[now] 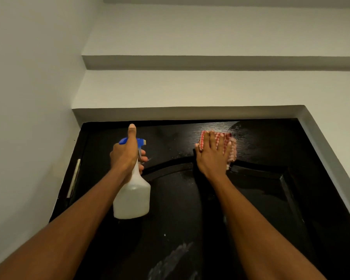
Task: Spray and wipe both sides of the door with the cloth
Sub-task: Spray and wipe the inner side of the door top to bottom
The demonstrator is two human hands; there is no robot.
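A black panelled door fills the lower half of the head view, seen from below, with wet streaks near its top edge. My left hand grips the neck of a white spray bottle with a blue head, held upright in front of the door's upper left part, thumb stretched up over the head. My right hand lies flat with straight fingers on a red-and-white checked cloth and presses it against the door near the top, right of centre.
A pale wall runs close on the left. The white door recess and a ledge sit above the door. A hinge shows on the door's left edge. White smears mark the lower panel.
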